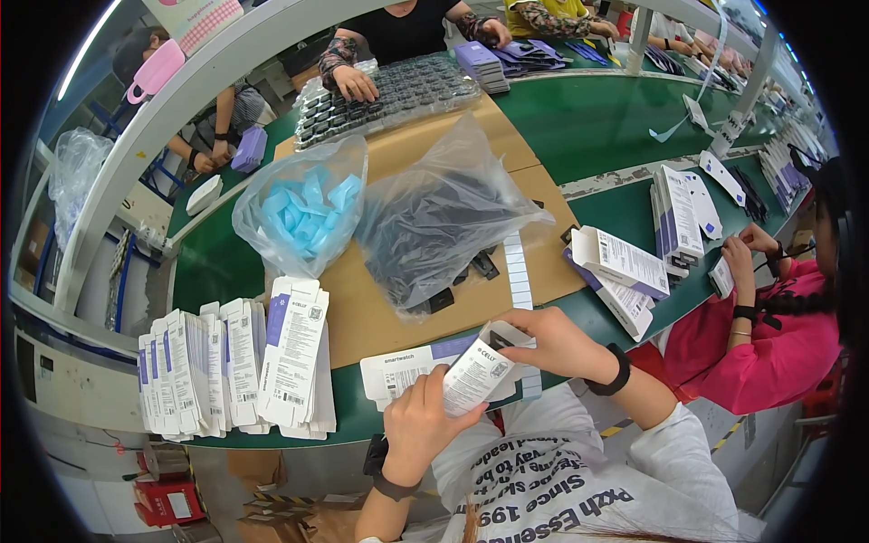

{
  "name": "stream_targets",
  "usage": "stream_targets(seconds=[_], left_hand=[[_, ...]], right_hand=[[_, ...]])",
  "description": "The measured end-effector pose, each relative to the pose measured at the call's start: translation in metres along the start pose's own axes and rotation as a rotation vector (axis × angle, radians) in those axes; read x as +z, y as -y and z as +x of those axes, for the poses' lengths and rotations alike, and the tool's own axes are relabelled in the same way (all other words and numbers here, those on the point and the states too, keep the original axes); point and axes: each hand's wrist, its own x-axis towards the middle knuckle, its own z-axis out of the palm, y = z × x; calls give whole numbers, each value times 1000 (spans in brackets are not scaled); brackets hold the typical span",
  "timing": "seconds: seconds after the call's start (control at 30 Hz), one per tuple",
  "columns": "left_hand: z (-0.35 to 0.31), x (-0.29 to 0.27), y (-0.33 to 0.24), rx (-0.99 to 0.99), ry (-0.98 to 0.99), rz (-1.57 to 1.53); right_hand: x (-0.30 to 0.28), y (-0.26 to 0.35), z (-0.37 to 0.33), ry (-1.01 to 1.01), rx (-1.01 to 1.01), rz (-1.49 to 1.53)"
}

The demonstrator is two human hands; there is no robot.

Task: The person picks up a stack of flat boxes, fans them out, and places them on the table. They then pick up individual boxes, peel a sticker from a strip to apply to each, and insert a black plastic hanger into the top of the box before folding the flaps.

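Observation:
My left hand [421, 430] is wrapped round the lower part of a slim white carton [471, 382], which is tilted with its open end up and to the right. At that open end, the fingers of my right hand [559, 342] are closed at the mouth. A small dark piece [497, 341] shows just inside the opening, and my fingers partly hide what they pinch. Under and behind the carton lies another white and purple carton [394, 373], flat on the green table near its front edge.
Flattened white cartons [294, 357] stand stacked at left. A bag of blue pieces [312, 213] and a bag of black items [434, 226] lie on cardboard [348, 330]. More cartons [620, 262] lie at right, beside a co-worker in pink [769, 335]. Another person's hand [356, 84] touches a black tray.

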Motion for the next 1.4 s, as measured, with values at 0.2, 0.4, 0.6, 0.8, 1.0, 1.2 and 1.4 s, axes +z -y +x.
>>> stream_targets(seconds=[0.2,0.4,0.6,0.8,1.0,1.2,1.4], left_hand=[[-1,-6,3,-10,30,-43],[-7,0,0,-30,33,-47],[-6,-6,-1,-64,65,-156],[-5,-7,-5,-98,102,-202],[-5,-7,-6,-98,104,-136],[-5,-7,-7,-76,80,-83],[-5,-6,-10,-69,42,-100]], right_hand=[[-1,-29,1,113,1,474],[2,-25,-1,78,-4,348],[-16,-31,-1,205,144,724],[-17,-27,-1,215,185,719],[-4,-33,0,201,101,570],[15,-47,-3,124,-22,653],[15,-26,-12,-27,-24,440]])
